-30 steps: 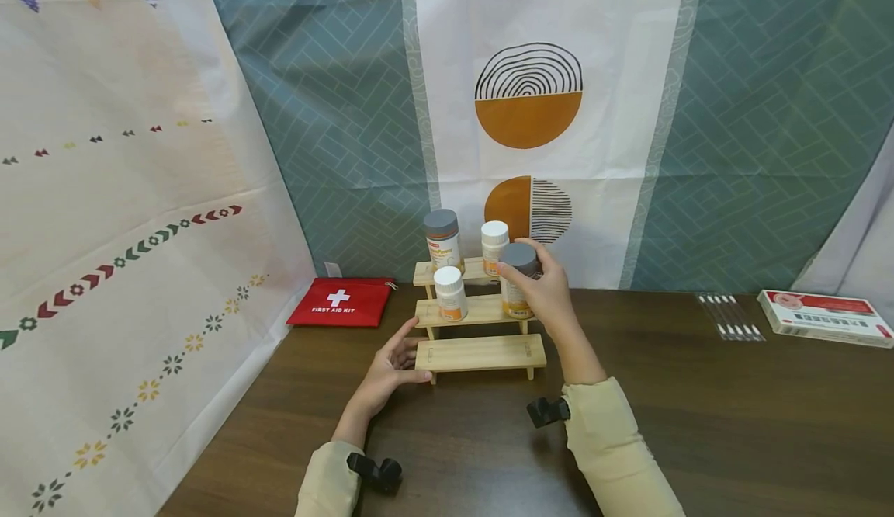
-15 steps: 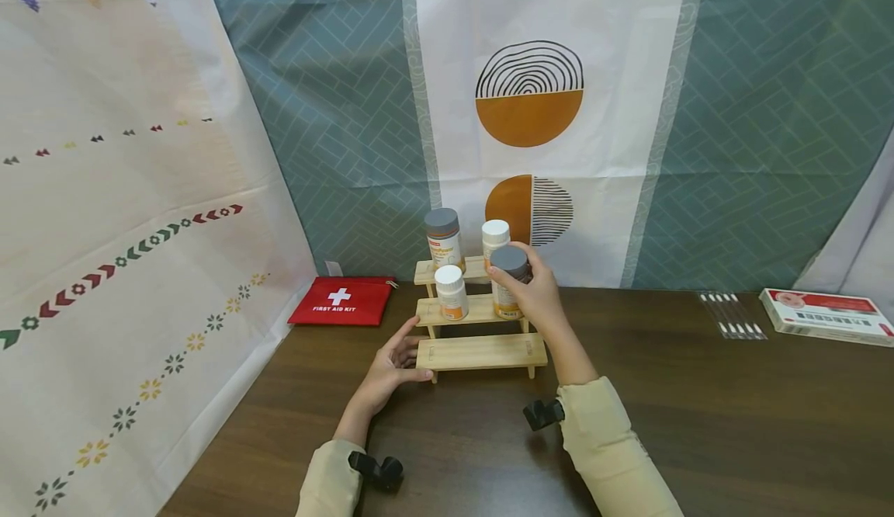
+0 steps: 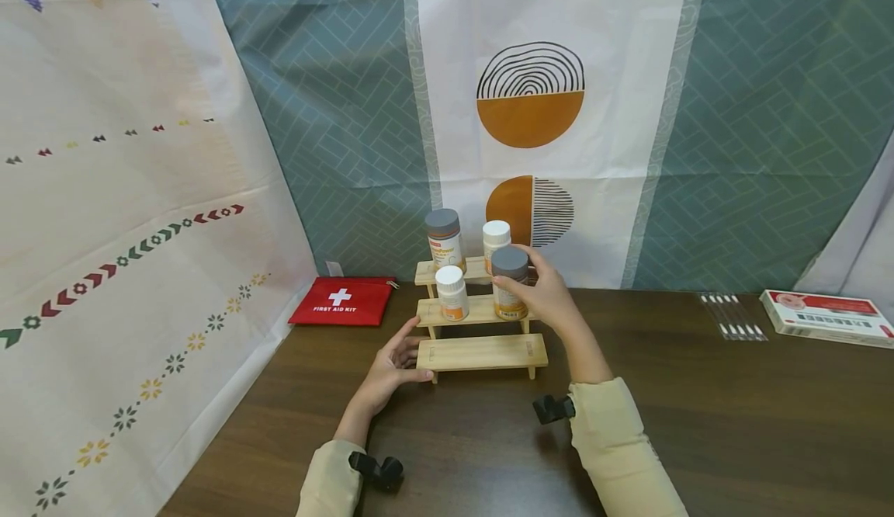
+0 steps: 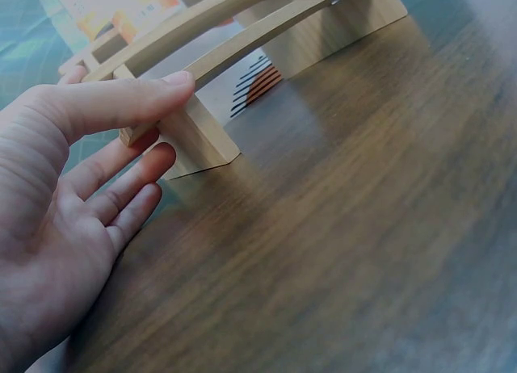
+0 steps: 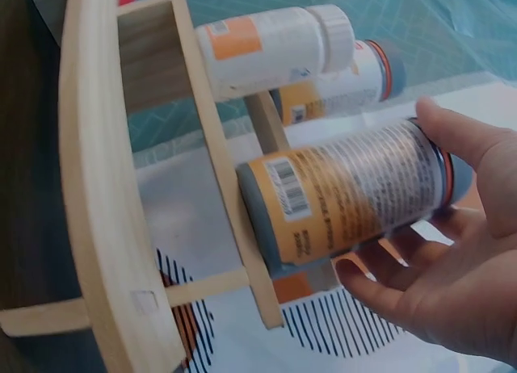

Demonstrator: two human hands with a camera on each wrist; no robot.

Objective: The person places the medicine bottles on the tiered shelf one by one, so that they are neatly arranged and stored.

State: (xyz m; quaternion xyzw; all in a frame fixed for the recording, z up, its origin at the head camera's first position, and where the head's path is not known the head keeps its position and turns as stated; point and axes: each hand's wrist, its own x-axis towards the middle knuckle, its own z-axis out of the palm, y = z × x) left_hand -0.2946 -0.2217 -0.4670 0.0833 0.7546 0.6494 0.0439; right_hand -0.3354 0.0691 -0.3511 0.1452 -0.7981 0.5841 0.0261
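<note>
A three-tier wooden display rack (image 3: 482, 352) stands on the table. My left hand (image 3: 382, 377) holds its left end; in the left wrist view the thumb presses the end of a wooden step (image 4: 266, 34), other fingers curling below. My right hand (image 3: 548, 292) grips a grey-capped pill bottle (image 3: 510, 300) upright at the right of the middle step. In the right wrist view, the thumb lies near the cap and the fingers pass behind the bottle (image 5: 347, 195). Left of it stands a white pill bottle (image 3: 452, 300). The top step bears another grey-capped bottle (image 3: 445, 249) and a white-capped one (image 3: 496, 237).
A red first aid kit pouch (image 3: 344, 302) lies left of the rack. Far to the right are a pack of cotton swabs (image 3: 732, 317) and a white-and-red box (image 3: 827, 317). A patterned cloth (image 3: 531, 160) hangs behind the dark wooden table (image 3: 663, 393).
The grey-capped bottle in my right hand has shifted left along the middle step. Since half a second ago the right wrist has drawn slightly right. My left hand stays put.
</note>
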